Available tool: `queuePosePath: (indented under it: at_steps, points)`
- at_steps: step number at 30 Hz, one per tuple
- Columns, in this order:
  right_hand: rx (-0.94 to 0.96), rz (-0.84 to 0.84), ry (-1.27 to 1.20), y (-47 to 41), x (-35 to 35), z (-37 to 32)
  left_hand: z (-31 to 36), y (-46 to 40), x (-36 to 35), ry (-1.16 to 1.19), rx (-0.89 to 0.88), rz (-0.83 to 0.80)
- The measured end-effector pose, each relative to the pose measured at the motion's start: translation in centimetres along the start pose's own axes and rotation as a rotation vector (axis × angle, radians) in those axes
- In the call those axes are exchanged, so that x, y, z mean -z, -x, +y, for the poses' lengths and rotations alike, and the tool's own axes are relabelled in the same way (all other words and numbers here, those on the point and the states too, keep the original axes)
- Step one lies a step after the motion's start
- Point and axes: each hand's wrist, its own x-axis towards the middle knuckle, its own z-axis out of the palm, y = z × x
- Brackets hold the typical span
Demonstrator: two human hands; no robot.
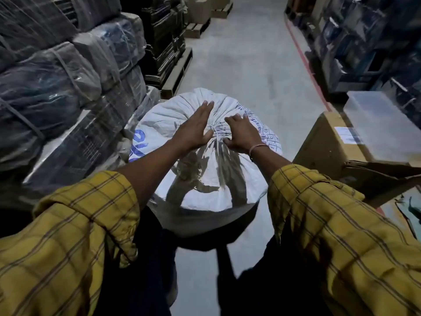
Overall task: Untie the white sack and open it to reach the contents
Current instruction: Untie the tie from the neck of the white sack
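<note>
A large white woven sack (pixel 205 179) with blue print stands upright on the floor in front of me. Its mouth is gathered and bound with a white string knot (pixel 216 132) at the top centre. My left hand (pixel 196 128) lies flat on the sack just left of the knot, fingers stretched out and together, thumb close to the string. My right hand (pixel 241 133) rests on the right side of the knot with fingers curled, fingertips at the tied string; whether it pinches the string is unclear.
Plastic-wrapped bales (pixel 57 87) are stacked on my left, touching the sack. A cardboard box (pixel 337 144) with a clear plastic bin (pixel 382 119) on it stands to the right. Wooden pallets (pixel 177 71) and shelving line the grey concrete aisle (pixel 250 53) ahead.
</note>
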Motion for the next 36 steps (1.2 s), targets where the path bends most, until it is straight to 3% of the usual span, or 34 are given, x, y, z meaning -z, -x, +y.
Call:
queuePosePath:
  at_steps: [8,13,21,28,36]
  points:
    - [0.017,-0.006,0.026,-4.7,-4.0,-0.3,-2.8,-4.0,-4.2,0.151,0.016,0.076]
    - [-0.051,-0.017,0.101,-6.5,-6.3,0.6,-3.9,-5.4,-5.4,0.162,0.017,0.026]
    - [-0.205,-0.053,-0.369,-6.9,-6.9,1.1,-5.1,-5.8,-6.4,0.065,0.038,-0.063]
    - [-0.373,-0.118,-0.547,-7.4,-6.1,1.9,-5.0,-6.0,-6.3,0.049,0.027,-0.037]
    - [-0.382,-0.122,-0.614,-7.3,-5.3,2.3,-5.3,-5.6,-6.2,-0.106,0.016,-0.07]
